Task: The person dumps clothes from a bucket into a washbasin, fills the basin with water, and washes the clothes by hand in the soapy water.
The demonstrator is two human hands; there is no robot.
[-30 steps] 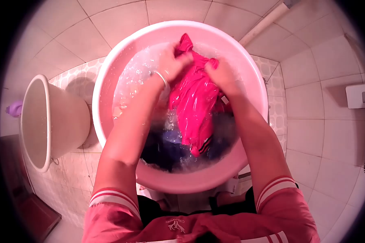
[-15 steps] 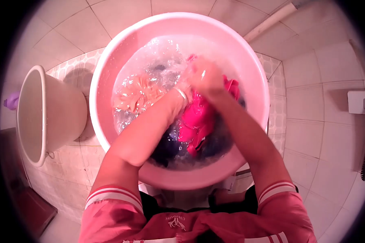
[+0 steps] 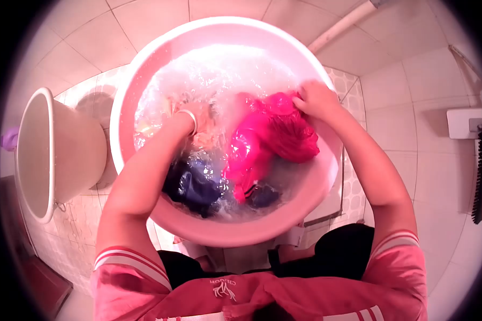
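A large pink basin [image 3: 219,234] holds foamy water and several wet cloths. My right hand [image 3: 317,100] is at the right inner side, its fingers curled on the edge of a bright pink garment [image 3: 251,142]. That garment spreads across the right half, partly bunched above the water. My left hand [image 3: 201,115], with a pale bangle [image 3: 190,119] at the wrist, is down in the water by a peach cloth [image 3: 204,140]; its fingers are hidden. Dark blue cloth [image 3: 194,184] lies below my left forearm, half under water.
A pale bucket [image 3: 72,152] stands left of the basin, a purple thing [image 3: 9,139] behind it. A pipe [image 3: 343,25] runs along the tiled wall at the top right. On the right hang a white fixture [image 3: 468,122] and a black bristled brush [image 3: 481,179].
My hands have parted, the left moving left to the peach cloth, the right moving right. The pink garment has spread rightward. The near right side of the basin appears raised and the water has shifted.
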